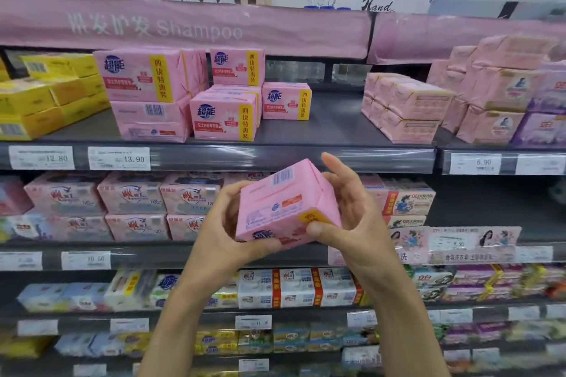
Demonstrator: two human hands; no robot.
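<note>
Both hands hold one pink soap pack (284, 205) in mid-air, tilted, with its barcode face up. The left hand (226, 223) wraps the pack's left end, thumb along the lower edge. The right hand (352, 223) pinches the right corner under its thumb, fingers spread behind. The pack hangs in front of the store shelving, just below the grey shelf (321, 119) where matching pink packs (223, 116) are stacked above a 13.90 price tag (119, 158). Yellow soap packs (46, 98) sit to their left, under a pink Shampoo banner (183, 27).
</note>
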